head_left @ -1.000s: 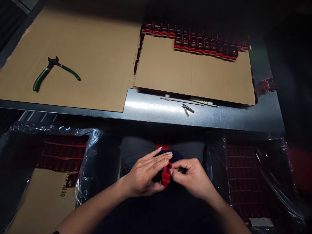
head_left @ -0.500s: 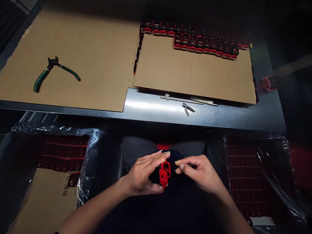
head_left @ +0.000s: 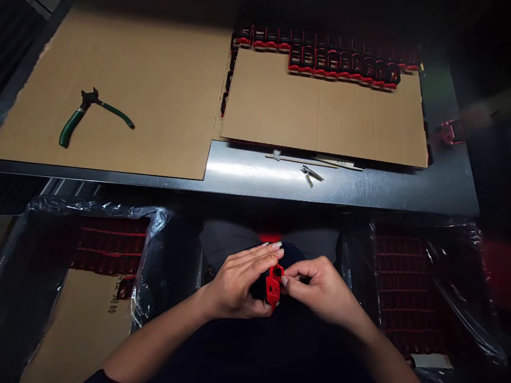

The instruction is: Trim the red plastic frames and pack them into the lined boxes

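My left hand holds a small red plastic part with cut-out openings, low in front of my lap. The thumb is under its lower end, and the fingers lie along its top. At the part's right edge, my right hand is closed in a pinch, thumb and forefinger touching it. Whether something small is also between those fingertips is hidden.
Green-handled cutting pliers lie on a cardboard sheet at the left. Rows of red-and-black parts stand on stacked cardboard. Small metal pliers and a stick lie nearby. Plastic-lined bins flank my lap.
My right hand has moved left, from a gap beside the red plastic part to touching its right edge. My left hand keeps its hold. The whole view has shifted slightly.
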### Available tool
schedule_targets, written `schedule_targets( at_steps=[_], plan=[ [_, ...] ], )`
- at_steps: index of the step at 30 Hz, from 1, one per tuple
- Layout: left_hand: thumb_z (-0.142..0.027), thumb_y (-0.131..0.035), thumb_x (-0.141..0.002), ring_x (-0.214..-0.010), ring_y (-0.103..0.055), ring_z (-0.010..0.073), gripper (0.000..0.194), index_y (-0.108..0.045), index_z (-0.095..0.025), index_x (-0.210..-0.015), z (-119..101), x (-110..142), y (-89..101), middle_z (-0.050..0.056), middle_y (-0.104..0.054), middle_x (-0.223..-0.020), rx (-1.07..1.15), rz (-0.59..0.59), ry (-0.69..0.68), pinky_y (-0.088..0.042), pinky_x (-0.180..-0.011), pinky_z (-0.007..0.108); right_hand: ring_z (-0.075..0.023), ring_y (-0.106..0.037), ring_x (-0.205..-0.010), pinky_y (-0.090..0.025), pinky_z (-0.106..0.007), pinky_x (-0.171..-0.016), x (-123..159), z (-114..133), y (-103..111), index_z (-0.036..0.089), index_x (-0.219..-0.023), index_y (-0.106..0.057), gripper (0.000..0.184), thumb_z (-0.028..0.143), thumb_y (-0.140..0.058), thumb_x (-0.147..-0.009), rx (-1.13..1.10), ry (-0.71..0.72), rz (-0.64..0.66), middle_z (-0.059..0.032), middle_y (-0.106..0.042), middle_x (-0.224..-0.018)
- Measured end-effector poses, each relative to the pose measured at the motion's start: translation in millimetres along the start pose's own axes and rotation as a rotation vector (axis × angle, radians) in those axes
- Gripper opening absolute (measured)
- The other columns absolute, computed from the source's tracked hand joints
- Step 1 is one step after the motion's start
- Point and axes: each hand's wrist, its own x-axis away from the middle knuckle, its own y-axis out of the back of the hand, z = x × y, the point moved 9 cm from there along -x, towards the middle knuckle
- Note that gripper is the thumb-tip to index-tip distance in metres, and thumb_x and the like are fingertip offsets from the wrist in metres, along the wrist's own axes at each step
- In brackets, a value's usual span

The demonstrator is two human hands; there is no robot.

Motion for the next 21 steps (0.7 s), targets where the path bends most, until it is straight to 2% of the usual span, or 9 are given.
schedule_targets(
  at_steps=[5, 9, 12, 17, 21],
  plan=[
    [-0.023, -0.074, -0.072, -0.116, -0.071, 0.0282, 0.063, -0.055, -0.006, -0.130, -2.8, -3.2, 0.8, 0.020, -0.076, -0.115, -0.041, 0.003, -0.029, -0.062, -0.099, 0.039, -0.0122, -0.057, -0.059, -0.043, -0.023, -0.059, 0.4, -2.2, -0.2, 0.018, -0.079, -0.081, 0.019, 0.025, -0.064, -0.083, -0.023, 0.001, 0.000, 0.0005, -0.072, -0.065],
    [-0.023, -0.074, -0.074, -0.116, -0.071, 0.0273, 0.058, -0.057, -0.007, -0.127, -2.8, -2.5, -2.0, 0.018, -0.076, -0.115, -0.059, 0.043, -0.032, -0.060, -0.102, 0.040, -0.0105, -0.051, -0.054, -0.038, -0.023, -0.053, -0.8, -4.1, 0.9, 0.017, -0.071, -0.079, 0.020, 0.025, -0.064, -0.082, 0.014, -0.022, -0.050, 0.0013, -0.067, -0.059],
    [-0.024, -0.074, -0.074, -0.117, -0.070, 0.0268, 0.057, -0.058, -0.007, -0.126, -2.0, -1.1, -2.2, 0.018, -0.076, -0.116, -0.061, 0.045, -0.025, -0.059, -0.103, 0.039, -0.0103, -0.050, -0.053, -0.037, -0.023, -0.053, 0.2, -2.6, -0.8, 0.017, -0.072, -0.079, 0.024, 0.026, -0.061, -0.085, 0.020, -0.007, -0.012, 0.0012, -0.067, -0.059],
    [-0.026, -0.072, -0.074, -0.116, -0.071, 0.0274, 0.056, -0.058, -0.007, -0.125, -4.0, -2.6, 0.0, 0.018, -0.077, -0.114, -0.071, 0.031, -0.040, -0.060, -0.101, 0.039, -0.0125, -0.057, -0.059, -0.043, -0.023, -0.060, 2.4, -1.9, -0.6, 0.018, -0.080, -0.082, 0.023, 0.023, -0.060, -0.085, -0.009, 0.012, 0.027, 0.0002, -0.073, -0.068],
    [-0.024, -0.072, -0.074, -0.114, -0.072, 0.0278, 0.054, -0.058, -0.007, -0.123, -5.0, -3.4, 0.6, 0.018, -0.077, -0.114, -0.076, 0.034, -0.046, -0.061, -0.100, 0.040, -0.0123, -0.058, -0.059, -0.043, -0.023, -0.059, 0.1, -5.3, -1.7, 0.019, -0.081, -0.083, 0.019, 0.023, -0.064, -0.083, -0.018, -0.008, 0.008, 0.0005, -0.073, -0.067]
  ],
)
